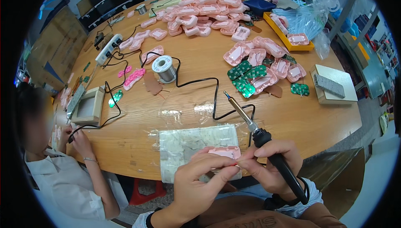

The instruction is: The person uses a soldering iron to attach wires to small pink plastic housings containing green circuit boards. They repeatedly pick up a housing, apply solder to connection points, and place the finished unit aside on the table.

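Over the near edge of the table, my left hand (pixel 193 186) is closed around a pink plastic casing (pixel 227 150), partly hidden by the fingers. My right hand (pixel 277 167) grips a soldering iron (pixel 241 112) with a black handle, its tip pointing up and away to the left. Thumb and finger of the same right hand also pinch close to the left fingertips, where a bit of thin red wire (pixel 237 165) shows. Beneath the casing lies a pale, stained work mat (pixel 190 139) taped to the table.
A solder spool (pixel 164 69) stands beyond the mat, and the iron's black cord (pixel 196 80) winds across the table. Pink casings (pixel 200 11) are heaped at the back, green circuit boards (pixel 246 77) at right. A sponge (pixel 329 86) rests on a box. A co-worker (pixel 62 178) sits at left.
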The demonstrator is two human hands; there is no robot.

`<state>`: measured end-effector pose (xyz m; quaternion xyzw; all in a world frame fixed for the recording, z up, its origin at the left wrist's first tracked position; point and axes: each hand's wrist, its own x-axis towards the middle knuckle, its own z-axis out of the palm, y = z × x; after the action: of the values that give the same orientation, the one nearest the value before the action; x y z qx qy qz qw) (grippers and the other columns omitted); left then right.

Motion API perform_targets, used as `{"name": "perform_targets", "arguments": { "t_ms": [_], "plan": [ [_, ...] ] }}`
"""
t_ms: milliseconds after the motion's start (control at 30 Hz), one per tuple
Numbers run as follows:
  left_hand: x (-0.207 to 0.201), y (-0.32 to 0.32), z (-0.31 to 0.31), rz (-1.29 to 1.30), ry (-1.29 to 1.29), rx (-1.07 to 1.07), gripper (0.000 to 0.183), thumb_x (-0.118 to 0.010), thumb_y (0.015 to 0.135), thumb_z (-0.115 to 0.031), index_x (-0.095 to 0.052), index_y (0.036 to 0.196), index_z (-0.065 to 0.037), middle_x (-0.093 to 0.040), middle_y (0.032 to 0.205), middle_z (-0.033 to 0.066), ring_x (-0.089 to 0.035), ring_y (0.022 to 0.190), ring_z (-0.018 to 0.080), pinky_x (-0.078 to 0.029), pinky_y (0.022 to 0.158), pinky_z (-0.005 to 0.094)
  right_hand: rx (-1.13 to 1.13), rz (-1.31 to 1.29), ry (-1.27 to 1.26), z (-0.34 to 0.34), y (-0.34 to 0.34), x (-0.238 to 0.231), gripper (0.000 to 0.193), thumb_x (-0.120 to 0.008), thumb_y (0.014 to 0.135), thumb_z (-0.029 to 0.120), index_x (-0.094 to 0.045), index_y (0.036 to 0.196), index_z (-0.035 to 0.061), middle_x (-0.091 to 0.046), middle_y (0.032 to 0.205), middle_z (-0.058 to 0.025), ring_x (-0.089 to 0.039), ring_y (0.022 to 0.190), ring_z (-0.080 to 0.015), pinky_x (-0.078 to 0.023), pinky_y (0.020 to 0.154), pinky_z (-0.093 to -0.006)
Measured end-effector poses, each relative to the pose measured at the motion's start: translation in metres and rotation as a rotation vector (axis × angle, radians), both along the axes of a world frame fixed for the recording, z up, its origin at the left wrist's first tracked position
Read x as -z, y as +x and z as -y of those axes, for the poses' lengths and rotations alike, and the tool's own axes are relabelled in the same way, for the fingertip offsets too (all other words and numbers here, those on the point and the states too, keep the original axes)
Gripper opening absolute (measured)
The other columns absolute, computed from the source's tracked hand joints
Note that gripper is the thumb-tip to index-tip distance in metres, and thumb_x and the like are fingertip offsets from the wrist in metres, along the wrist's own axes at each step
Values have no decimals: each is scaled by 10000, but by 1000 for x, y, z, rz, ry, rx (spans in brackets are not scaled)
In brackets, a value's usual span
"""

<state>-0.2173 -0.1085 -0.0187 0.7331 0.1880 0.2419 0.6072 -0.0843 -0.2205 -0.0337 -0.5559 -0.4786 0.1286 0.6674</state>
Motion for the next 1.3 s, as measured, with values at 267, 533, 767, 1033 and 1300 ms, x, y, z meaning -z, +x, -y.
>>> {"name": "perform_targets", "arguments": {
  "t_ms": [267,533,767,1033,1300],
  "plan": [
    [0,-7,-8,-332,610,-169,98,-735,718,7,-692,804,-14,-624,773,104,-580,737,243,-440,716,335,-20,205,-25,28,40,17,347,-783,785,164,-629,1048,-1,-644,773,-72,-625,659,-153,-476,554,-274],
    [53,18,12,-263,529,-132,108,-722,689,-7,-654,772,0,-618,911,92,-585,863,294,-466,752,372,75,60,-26,84,35,32,373,-773,639,29,-531,922,59,-588,695,-88,-537,543,-165,-389,463,-279],
    [50,15,16,-296,463,-150,82,-712,713,-3,-652,769,-8,-607,898,96,-571,869,278,-445,766,359,-93,120,-253,82,34,40,291,-775,668,51,-571,875,70,-565,648,-54,-509,490,-161,-355,417,-268],
    [45,19,13,-318,481,-142,94,-713,705,8,-655,777,-6,-614,904,94,-569,873,288,-443,764,361,-157,169,-241,67,35,43,243,-773,658,59,-598,826,75,-544,640,-33,-498,482,-155,-343,398,-262],
    [43,21,12,-342,484,-127,82,-711,702,6,-652,757,-5,-610,900,93,-562,852,289,-440,750,361,-151,238,-249,68,44,30,286,-770,635,101,-565,835,97,-530,619,-25,-474,472,-150,-331,412,-286]
  ]
}}
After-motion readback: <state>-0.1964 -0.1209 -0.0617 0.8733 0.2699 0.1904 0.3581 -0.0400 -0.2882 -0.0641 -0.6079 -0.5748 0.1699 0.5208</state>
